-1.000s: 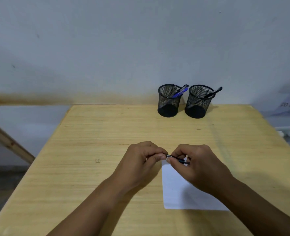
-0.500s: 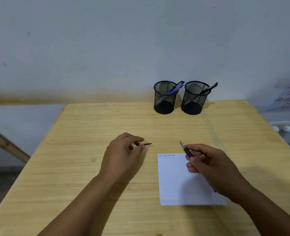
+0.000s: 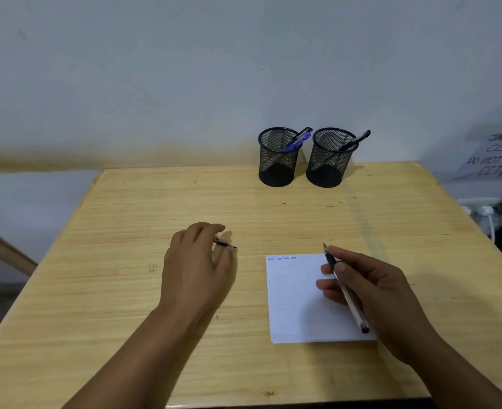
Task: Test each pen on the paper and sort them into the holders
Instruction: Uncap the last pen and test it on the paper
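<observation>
Since before, the pen (image 3: 345,287) is lowered over the paper (image 3: 294,302), gripped by the right hand (image 3: 370,293); the cap (image 3: 224,242) is pinched in the left hand (image 3: 198,270).

Paper sign (image 3: 493,156), white cable (image 3: 490,219).

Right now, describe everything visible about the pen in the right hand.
The slim pen with a clear barrel and dark grip section is uncapped, its fine pointed tip bare and aimed up and away from the person. The right hand holds it between thumb and fingers in a writing grip. It slants over the white sheet of paper, the tip just past the sheet's far edge and apparently raised off it. The dark rear end sticks out near the paper's lower right corner.
</observation>
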